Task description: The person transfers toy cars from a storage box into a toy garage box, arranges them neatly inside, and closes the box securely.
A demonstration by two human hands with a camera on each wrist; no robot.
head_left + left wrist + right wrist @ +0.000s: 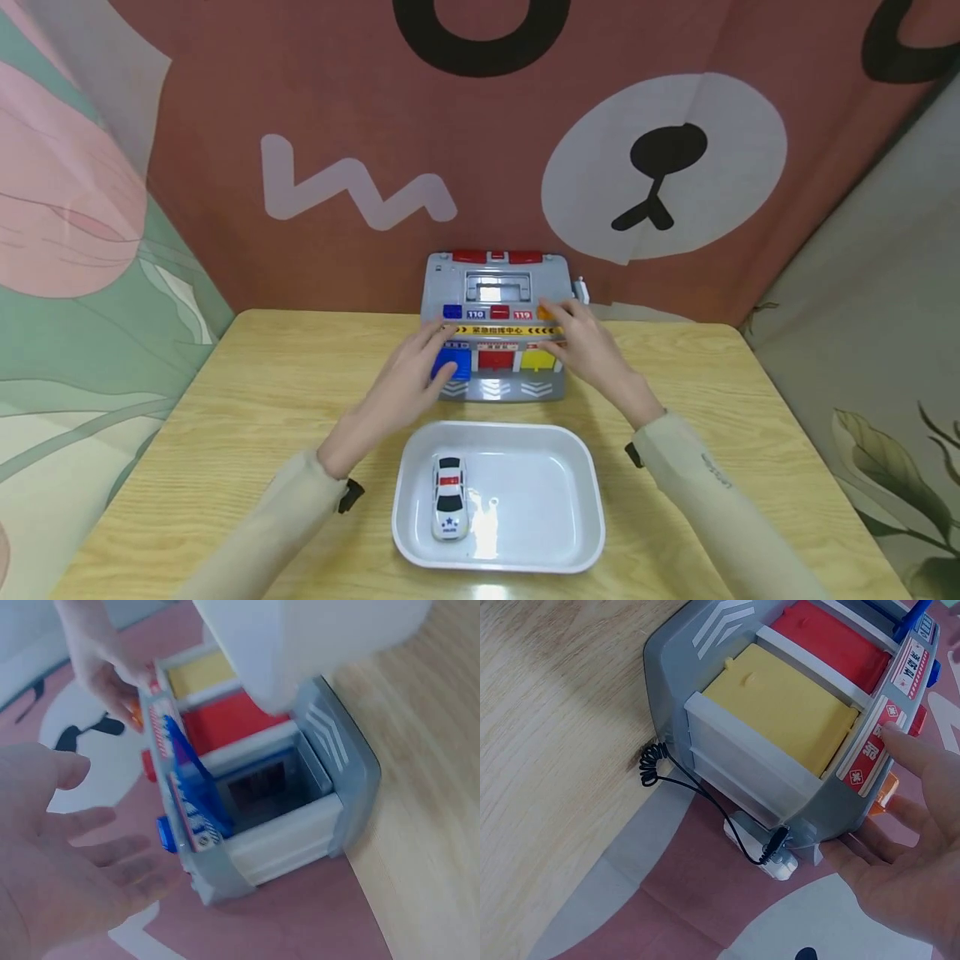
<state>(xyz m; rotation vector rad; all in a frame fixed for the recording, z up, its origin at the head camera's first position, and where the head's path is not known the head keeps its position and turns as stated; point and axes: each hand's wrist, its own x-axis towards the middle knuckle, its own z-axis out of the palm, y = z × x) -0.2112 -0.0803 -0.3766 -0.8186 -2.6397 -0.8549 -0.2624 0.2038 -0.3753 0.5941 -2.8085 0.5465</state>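
Note:
A grey toy emergency station (441,287) stands at the back of the table. Its blue garage door (196,780) is swung outward, with a dark bay behind it; the red door (829,645) and yellow door (780,709) are down. My right hand (596,346) grips the station's right upper edge, thumb on the front sign, fingers by the orange button (885,793). At the other side my left hand (405,375) is held with fingers spread, close to the blue door and holding nothing.
In front of the station sits a white tray (532,500), with a white toy police car (450,521) in its left part. A white handset (780,866) on a coiled black cord (652,766) hangs at the station's side. Behind the wooden table (300,417) is a patterned curtain (337,267).

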